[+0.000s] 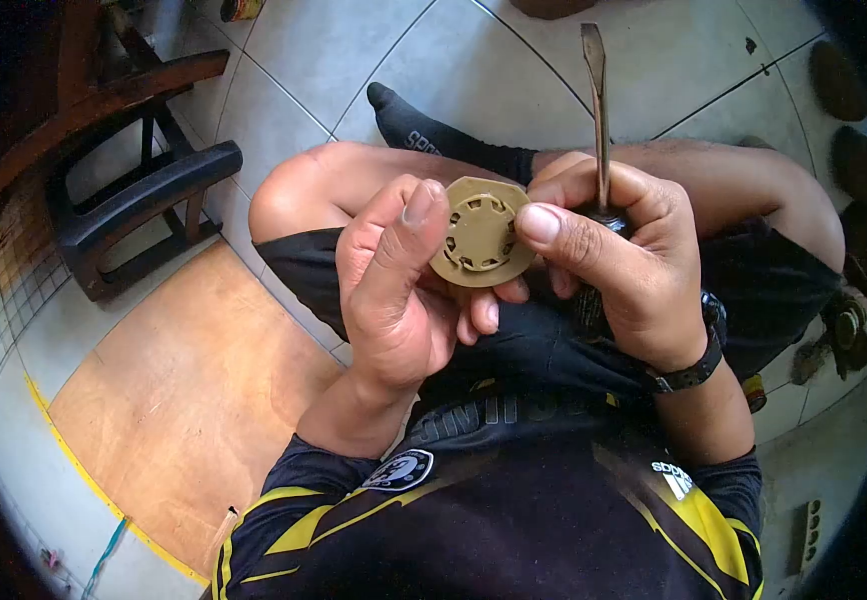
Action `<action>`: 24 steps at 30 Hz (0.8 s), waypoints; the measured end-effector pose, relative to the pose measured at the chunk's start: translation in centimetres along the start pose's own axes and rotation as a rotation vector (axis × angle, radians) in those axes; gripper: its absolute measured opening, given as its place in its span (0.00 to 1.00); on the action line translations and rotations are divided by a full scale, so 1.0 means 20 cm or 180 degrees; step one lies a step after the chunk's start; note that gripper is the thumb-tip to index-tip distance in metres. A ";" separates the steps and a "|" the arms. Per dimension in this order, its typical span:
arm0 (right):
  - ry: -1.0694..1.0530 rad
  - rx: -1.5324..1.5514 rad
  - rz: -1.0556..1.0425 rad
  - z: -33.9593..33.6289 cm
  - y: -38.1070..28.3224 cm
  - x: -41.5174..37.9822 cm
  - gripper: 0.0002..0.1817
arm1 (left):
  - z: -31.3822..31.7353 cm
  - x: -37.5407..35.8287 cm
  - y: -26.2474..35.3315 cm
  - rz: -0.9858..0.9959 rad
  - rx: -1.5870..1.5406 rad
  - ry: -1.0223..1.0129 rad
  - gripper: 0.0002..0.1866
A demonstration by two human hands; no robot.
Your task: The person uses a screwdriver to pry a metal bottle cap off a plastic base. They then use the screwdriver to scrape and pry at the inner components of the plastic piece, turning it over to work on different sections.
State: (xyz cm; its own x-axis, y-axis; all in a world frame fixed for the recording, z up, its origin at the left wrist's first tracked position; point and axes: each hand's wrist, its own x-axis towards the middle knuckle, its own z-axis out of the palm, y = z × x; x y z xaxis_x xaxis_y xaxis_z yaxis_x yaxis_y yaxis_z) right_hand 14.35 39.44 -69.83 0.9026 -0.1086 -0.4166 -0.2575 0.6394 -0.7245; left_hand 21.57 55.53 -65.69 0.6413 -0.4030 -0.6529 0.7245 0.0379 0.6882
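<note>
A round tan disc (481, 232) with a ring of small slots and one flattened edge is held up over my lap. My left hand (399, 275) grips its left side, thumb at the rim and fingers underneath. On the right side, my right hand (622, 250) pinches the disc between thumb and fingers. The same hand also holds a flat-bladed screwdriver (602, 120), its metal shaft pointing up and away and its dark handle partly hidden by the palm.
A wooden board (189, 400) lies on the tiled floor at the left. Behind it stands a black plastic frame (144, 210) beside dark wooden furniture (84, 125). Dark objects (854, 325) line the right edge. A teal strip (106, 557) is at the lower left.
</note>
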 end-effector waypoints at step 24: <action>0.0021 0.0443 0.1065 -0.01 0.05 0.08 0.11 | -0.11 0.06 -0.06 -0.0416 -0.0404 -0.0023 0.28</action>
State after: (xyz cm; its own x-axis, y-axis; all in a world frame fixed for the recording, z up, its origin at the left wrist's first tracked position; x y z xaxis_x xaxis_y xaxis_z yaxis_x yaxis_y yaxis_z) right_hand 15.39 39.87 -71.32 0.7740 0.1195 -0.6217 -0.4883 0.7378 -0.4661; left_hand 22.12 56.92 -67.95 0.5382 -0.4187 -0.7315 0.8279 0.0999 0.5519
